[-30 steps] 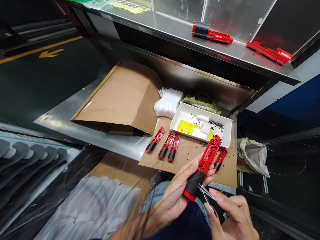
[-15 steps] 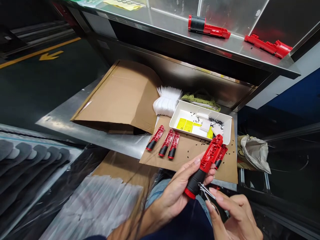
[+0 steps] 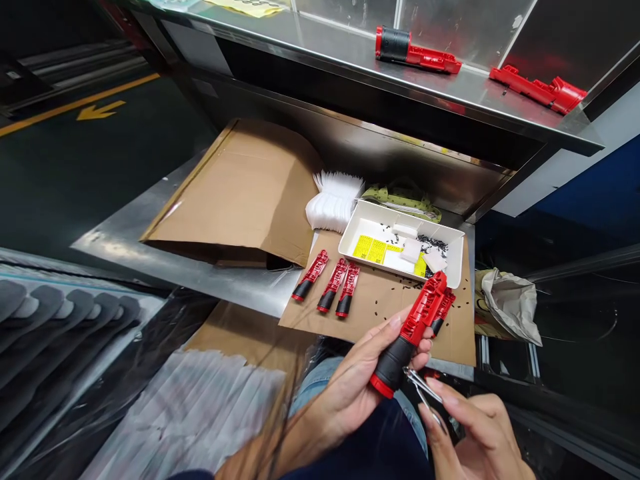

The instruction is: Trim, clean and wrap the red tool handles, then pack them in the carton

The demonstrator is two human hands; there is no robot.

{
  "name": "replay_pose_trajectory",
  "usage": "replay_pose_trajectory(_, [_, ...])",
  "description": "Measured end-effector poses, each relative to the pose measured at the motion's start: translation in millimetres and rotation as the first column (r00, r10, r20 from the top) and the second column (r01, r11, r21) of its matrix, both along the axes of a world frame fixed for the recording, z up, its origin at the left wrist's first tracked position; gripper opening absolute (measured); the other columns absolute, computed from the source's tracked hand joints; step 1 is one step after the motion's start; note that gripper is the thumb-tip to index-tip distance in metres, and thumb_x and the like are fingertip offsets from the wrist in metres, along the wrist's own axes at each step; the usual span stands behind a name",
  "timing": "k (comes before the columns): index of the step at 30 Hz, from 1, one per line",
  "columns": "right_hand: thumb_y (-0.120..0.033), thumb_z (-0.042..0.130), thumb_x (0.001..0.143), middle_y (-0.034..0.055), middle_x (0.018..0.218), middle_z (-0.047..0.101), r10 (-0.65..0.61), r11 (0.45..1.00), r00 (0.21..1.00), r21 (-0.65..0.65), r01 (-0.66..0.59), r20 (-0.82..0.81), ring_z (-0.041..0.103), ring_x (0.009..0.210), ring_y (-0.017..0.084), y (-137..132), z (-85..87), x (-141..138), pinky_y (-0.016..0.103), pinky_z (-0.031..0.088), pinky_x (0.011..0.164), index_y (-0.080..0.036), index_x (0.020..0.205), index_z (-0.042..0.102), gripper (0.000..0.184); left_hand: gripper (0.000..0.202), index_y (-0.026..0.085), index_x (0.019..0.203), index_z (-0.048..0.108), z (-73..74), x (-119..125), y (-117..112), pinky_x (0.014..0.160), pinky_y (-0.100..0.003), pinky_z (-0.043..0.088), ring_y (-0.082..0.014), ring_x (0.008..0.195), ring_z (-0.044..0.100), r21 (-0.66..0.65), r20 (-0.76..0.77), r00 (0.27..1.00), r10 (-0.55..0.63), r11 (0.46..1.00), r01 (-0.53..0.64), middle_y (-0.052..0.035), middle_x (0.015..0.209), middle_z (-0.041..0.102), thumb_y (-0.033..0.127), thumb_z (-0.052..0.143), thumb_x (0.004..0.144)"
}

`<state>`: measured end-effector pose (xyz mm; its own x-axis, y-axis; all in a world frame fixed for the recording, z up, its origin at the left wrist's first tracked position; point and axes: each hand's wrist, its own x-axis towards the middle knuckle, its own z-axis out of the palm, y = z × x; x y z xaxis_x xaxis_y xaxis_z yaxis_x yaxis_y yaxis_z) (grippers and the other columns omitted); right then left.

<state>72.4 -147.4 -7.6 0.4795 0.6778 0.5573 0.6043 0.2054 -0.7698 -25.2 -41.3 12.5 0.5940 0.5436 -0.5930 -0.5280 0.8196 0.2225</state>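
Note:
My left hand [image 3: 357, 380] is wrapped around a red plastic housing part [image 3: 423, 313] with a black rubber grip, tilted with its open ribbed end up and to the right. In my right hand [image 3: 483, 427] is a small silver nail clipper [image 3: 425, 389], pinched between thumb and fingers. Its jaw end is close beside the black grip; whether it touches cannot be made out. Behind the held part, another red and black part [image 3: 443, 312] lies on the cardboard sheet [image 3: 300, 318], partly hidden. Three similar parts [image 3: 333, 285] lie to the left.
A white tray [image 3: 457, 250] holds yellow labels and small black pieces, with more pieces scattered on the cardboard. Beside it are a stack of white foam sheets [image 3: 334, 203] and a large cardboard box [image 3: 240, 193]. Two red housings [image 3: 393, 45] rest on the metal shelf [image 3: 320, 47] above.
The nail clipper and my right hand have moved slightly right, away from the black grip. My left hand and the held part have barely shifted.

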Motion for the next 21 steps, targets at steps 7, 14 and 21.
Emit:
replay_pose_trajectory(7, [-0.004,0.077,0.075,0.0011,0.089,0.079,0.013,1.000,0.999,-0.024,-0.012,0.043,0.064,0.057,0.012,2.1,4.5,-3.2,0.024,0.049,0.046,-0.022,0.098,0.072,0.029,0.028,0.009,0.115,0.070,2.4,-0.7,-2.5,0.067,-0.020,0.060,-0.0126,0.066,0.071,-0.001,-0.048,0.999,0.018,1.000,-0.018,-0.0117,0.083,0.075,0.016,0.050,0.097])
replay_pose_trajectory(14, [-0.002,0.077,0.075,0.0010,0.090,0.079,0.018,1.000,0.998,-0.016,-0.018,0.056,0.061,0.057,0.012,1.8,5.1,-3.3,0.024,0.050,0.048,-0.021,0.097,0.072,0.030,0.027,0.010,0.116,0.070,-0.4,-0.3,-5.4,0.070,-0.021,0.061,-0.0134,0.073,0.071,0.042,-0.030,0.999,0.028,0.999,-0.027,-0.0110,0.086,0.075,0.017,0.055,0.095])
replay_pose_trajectory(21, [-0.004,0.077,0.076,0.0019,0.089,0.079,0.002,0.999,0.998,-0.038,0.000,0.063,0.060,0.056,0.011,2.4,8.4,-6.7,0.022,0.046,0.045,-0.021,0.093,0.073,0.024,0.027,0.012,0.116,0.072,-5.6,-2.5,-5.4,0.068,-0.017,0.059,-0.0102,0.067,0.070,0.095,0.052,0.999,-0.005,0.996,0.001,-0.0097,0.083,0.075,0.019,0.056,0.095])
